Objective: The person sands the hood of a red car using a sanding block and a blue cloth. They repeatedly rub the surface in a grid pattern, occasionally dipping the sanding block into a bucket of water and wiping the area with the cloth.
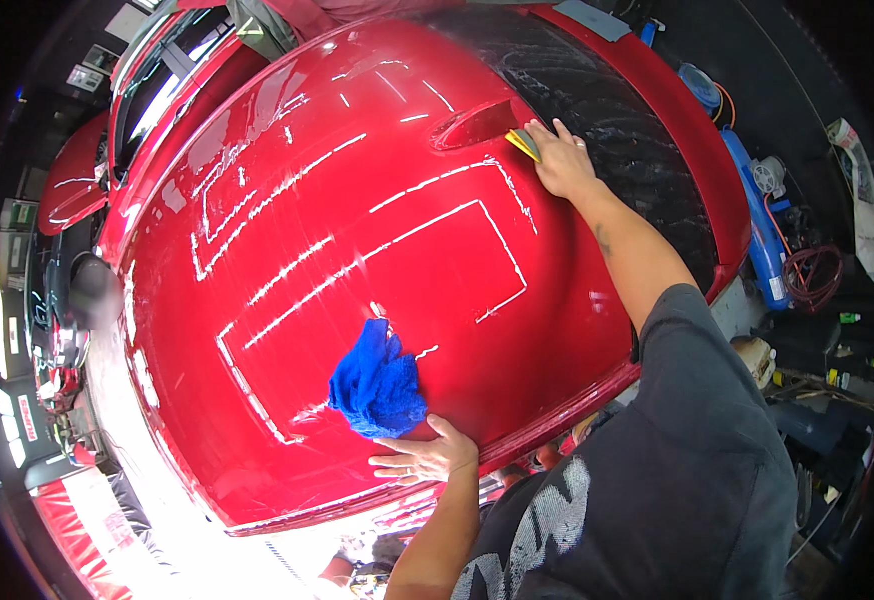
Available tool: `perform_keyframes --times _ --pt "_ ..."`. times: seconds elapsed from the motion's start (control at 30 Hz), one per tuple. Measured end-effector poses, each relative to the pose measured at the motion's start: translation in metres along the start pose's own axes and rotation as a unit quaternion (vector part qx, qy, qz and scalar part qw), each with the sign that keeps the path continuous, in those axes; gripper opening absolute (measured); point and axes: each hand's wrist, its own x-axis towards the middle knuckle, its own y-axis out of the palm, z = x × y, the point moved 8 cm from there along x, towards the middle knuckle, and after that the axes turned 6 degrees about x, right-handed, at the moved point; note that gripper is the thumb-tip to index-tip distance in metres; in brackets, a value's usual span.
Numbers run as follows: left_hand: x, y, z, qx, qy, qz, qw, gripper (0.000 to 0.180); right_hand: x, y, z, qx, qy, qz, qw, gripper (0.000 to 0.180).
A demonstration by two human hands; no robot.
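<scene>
A glossy red car hood (357,250) fills the view, mirroring white ceiling lights. My right hand (560,160) reaches far across it and presses a small yellow-and-grey squeegee (523,143) against the hood beside a scoop-shaped recess (477,125). My left hand (419,457) lies flat near the hood's lower edge, fingers spread, just below a crumpled blue cloth (377,382) that rests on the paint. The hand touches the hood and seems to touch the cloth's edge without gripping it.
A dark patterned film section (617,120) covers the hood's far right. A blue machine with hoses (757,230) and coiled red cable (812,275) stand on the floor at right. Windshield and red mirror (77,180) are at upper left.
</scene>
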Motion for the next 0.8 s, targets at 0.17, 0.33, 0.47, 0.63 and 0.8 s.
perform_keyframes --times 0.17,0.33,0.47,0.63,0.8 --pt "0.005 -0.005 0.003 0.01 0.007 -0.028 1.0 0.109 -0.032 0.022 0.066 0.002 -0.121 -0.013 0.993 0.069" --pt "-0.001 0.002 0.002 0.01 0.018 -0.015 1.0 0.109 0.001 0.005 -0.008 -0.008 0.001 -0.022 1.0 0.067" --pt "0.0 -0.001 0.001 0.005 0.012 -0.006 1.0 0.109 -0.015 0.018 0.032 -0.003 0.009 -0.047 0.999 0.066" --pt "-0.004 0.004 -0.004 -0.003 0.012 0.005 1.0 0.11 -0.063 0.038 0.192 0.066 -0.159 -0.042 0.984 0.063" --pt "0.006 0.002 0.013 0.001 -0.004 -0.027 1.0 0.109 -0.061 -0.006 0.15 0.035 -0.138 0.037 0.989 0.067"
